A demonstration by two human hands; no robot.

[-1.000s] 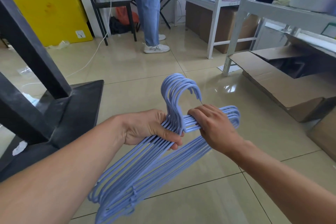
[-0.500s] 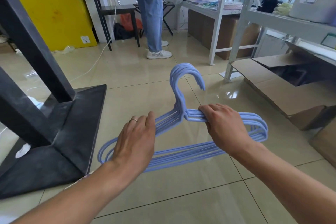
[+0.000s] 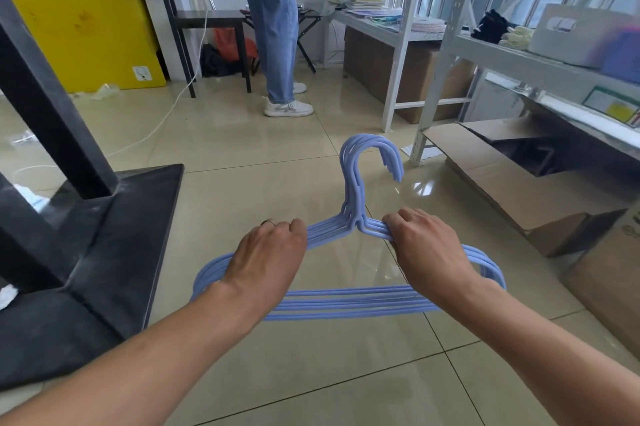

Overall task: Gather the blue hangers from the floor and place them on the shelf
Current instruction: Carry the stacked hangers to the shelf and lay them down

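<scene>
Head view. We look down on a glossy beige tiled floor (image 3: 277,155), with a black stand base (image 3: 114,235) on the left and white metal shelving (image 3: 519,65) along the right wall. A second person in jeans (image 3: 273,27) stands at the back beside a black chair (image 3: 211,19).

The stack of blue hangers (image 3: 349,302) is held above the floor in front of us, hooks pointing away, all nested as one bundle. The left hand (image 3: 266,256) is closed over the left shoulder of the stack. The right hand (image 3: 426,245) is closed over the right shoulder, just beside the necks.

We judge the gathering step to be complete, or nearly so: no loose hanger is visible on the floor. The step in hand is the carry. The next move calls for turning right and lifting the bundle, kept level, to a bare part of the shelf.

Containers: a flattened cardboard box (image 3: 512,183) lies under the shelving and appears empty. A closed carton (image 3: 408,76) stands below the far shelf; its contents are hidden. A white box (image 3: 571,34) sits on the upper shelf, beside dark and pale cloth items (image 3: 498,31); its contents cannot be seen.
</scene>
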